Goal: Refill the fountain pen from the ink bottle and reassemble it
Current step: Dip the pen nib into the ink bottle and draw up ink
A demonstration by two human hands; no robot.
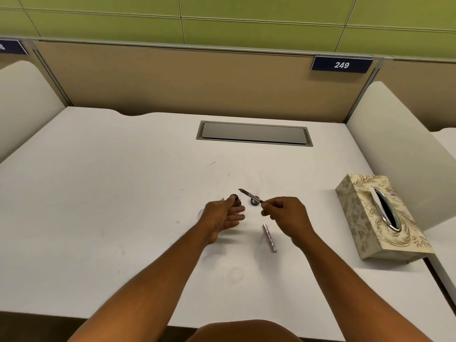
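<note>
Forearms are reaching over the worktop (123,193). Left hand (223,215) is gripping the ink bottle (235,199); right hand (287,213) is pinching the pen's nib section (249,195) beside it. Pen barrel (269,238) is lying apart, so filling seems underway and reassembly remains.
</note>
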